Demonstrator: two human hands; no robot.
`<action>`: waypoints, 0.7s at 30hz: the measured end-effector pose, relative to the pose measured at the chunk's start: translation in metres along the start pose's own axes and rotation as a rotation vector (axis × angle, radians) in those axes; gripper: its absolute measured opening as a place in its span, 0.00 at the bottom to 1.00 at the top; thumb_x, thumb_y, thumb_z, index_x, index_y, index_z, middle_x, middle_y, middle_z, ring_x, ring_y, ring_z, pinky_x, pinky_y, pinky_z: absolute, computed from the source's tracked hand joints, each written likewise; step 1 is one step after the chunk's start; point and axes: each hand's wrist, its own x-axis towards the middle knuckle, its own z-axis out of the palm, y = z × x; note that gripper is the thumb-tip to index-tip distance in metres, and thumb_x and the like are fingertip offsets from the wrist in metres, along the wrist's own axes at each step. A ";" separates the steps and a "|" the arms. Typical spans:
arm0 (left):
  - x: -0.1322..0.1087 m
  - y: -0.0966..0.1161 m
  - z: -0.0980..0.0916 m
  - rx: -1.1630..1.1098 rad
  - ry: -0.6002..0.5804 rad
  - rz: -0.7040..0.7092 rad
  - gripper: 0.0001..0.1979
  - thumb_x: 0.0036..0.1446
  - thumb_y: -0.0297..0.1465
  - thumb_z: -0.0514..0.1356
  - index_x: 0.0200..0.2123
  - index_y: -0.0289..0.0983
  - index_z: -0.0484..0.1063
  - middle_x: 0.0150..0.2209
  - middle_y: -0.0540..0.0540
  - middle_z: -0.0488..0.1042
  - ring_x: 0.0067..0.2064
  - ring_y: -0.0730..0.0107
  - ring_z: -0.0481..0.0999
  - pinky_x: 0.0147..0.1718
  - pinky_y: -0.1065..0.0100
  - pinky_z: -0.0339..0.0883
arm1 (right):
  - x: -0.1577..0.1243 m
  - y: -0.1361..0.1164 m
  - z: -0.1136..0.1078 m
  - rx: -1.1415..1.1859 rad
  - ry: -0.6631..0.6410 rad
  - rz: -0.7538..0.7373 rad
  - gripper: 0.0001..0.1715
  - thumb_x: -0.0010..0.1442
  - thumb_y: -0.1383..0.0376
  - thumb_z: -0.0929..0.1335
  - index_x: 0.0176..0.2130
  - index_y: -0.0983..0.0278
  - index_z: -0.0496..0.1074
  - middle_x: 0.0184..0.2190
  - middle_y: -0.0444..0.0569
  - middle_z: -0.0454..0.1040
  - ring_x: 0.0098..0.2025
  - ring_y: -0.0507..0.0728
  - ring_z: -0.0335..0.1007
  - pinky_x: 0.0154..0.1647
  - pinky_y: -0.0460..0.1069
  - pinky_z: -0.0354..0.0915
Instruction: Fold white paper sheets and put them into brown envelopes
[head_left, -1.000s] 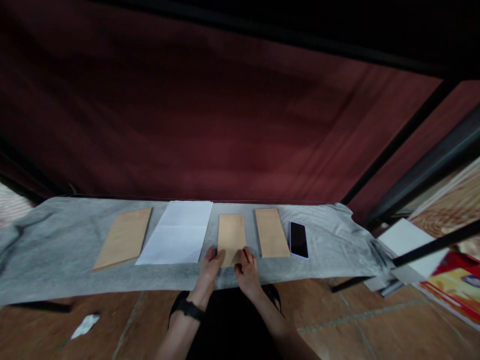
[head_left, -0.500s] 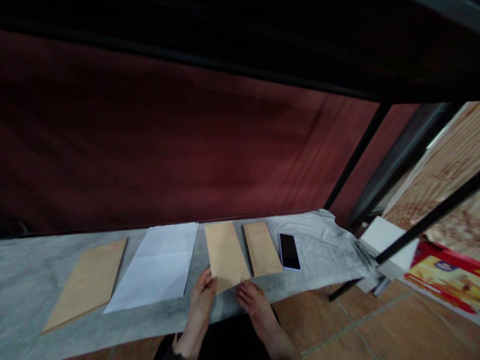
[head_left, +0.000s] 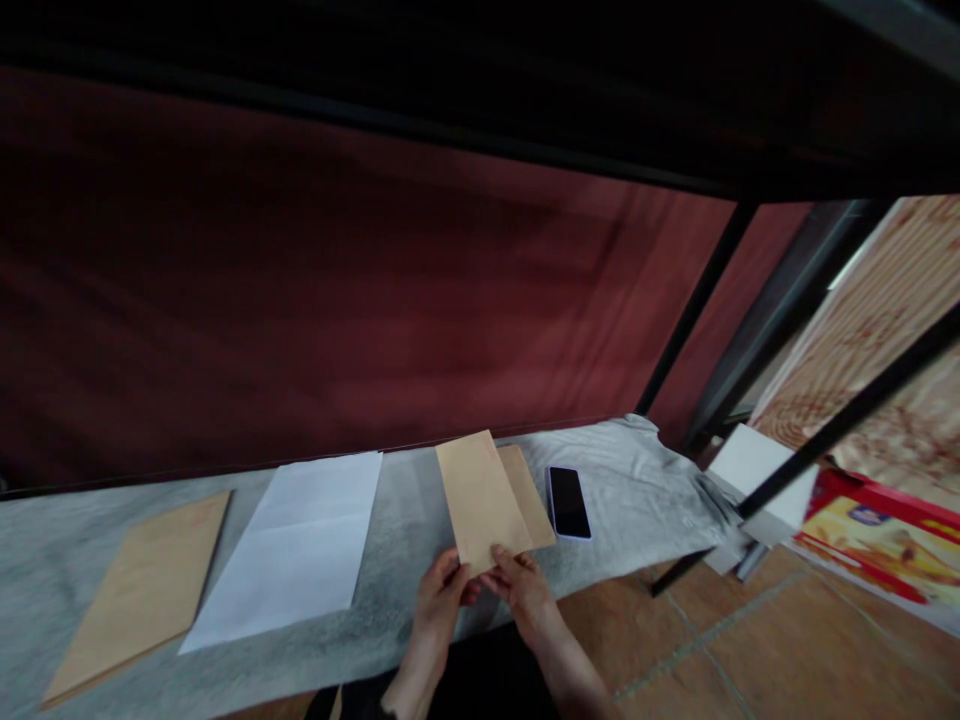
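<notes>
A brown envelope (head_left: 482, 497) is held at its near edge by both hands, raised a little above the cloth-covered surface (head_left: 409, 510). My left hand (head_left: 441, 592) pinches its lower left corner. At the lower right, my right hand (head_left: 523, 590) grips it with the thumb on top. Part of a second brown envelope or stack (head_left: 532, 500) shows from beneath, on the cloth. To the right lies a dark-screened phone (head_left: 569, 503). White paper sheets (head_left: 296, 545) with a crease lie to the left, and beyond them a stack of brown envelopes (head_left: 142, 590).
A dark red curtain (head_left: 337, 300) hangs behind the surface. Black metal bars (head_left: 697, 300) rise at the right, and a dark shelf spans overhead. White boxes (head_left: 761, 475) and a red and yellow carton (head_left: 885, 540) stand at the right above the tiled floor.
The held envelope has lifted and moved right, now overlapping the other brown one. My left hand has followed it, and my right hand's thumb has come onto its near edge. The view has shifted slightly.
</notes>
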 end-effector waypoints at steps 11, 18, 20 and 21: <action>0.038 -0.012 0.052 0.014 -0.154 0.087 0.20 0.46 0.36 0.64 0.43 0.35 0.75 0.28 0.47 0.77 0.28 0.69 0.76 0.30 0.68 0.70 | 0.024 -0.032 -0.038 -0.188 0.023 -0.015 0.27 0.42 0.48 0.79 0.28 0.69 0.77 0.27 0.55 0.80 0.24 0.55 0.76 0.25 0.46 0.70; 0.042 -0.052 0.036 0.027 -0.065 0.035 0.21 0.42 0.38 0.65 0.41 0.37 0.73 0.26 0.50 0.74 0.27 0.65 0.76 0.30 0.64 0.73 | 0.037 -0.021 -0.056 -0.214 0.086 0.025 0.27 0.42 0.47 0.78 0.27 0.68 0.77 0.28 0.55 0.80 0.25 0.56 0.76 0.27 0.48 0.71; 0.039 -0.058 0.031 0.036 -0.063 0.032 0.18 0.43 0.38 0.64 0.39 0.39 0.74 0.25 0.50 0.74 0.27 0.64 0.77 0.30 0.63 0.73 | 0.038 -0.021 -0.057 -0.233 0.093 0.046 0.28 0.41 0.45 0.78 0.27 0.67 0.77 0.28 0.55 0.80 0.26 0.56 0.76 0.26 0.48 0.71; 0.038 -0.059 0.030 0.038 -0.064 0.029 0.17 0.43 0.38 0.63 0.38 0.40 0.74 0.25 0.51 0.74 0.27 0.64 0.77 0.30 0.63 0.73 | 0.038 -0.021 -0.057 -0.241 0.093 0.054 0.29 0.40 0.45 0.78 0.27 0.67 0.77 0.28 0.55 0.80 0.26 0.56 0.76 0.26 0.48 0.70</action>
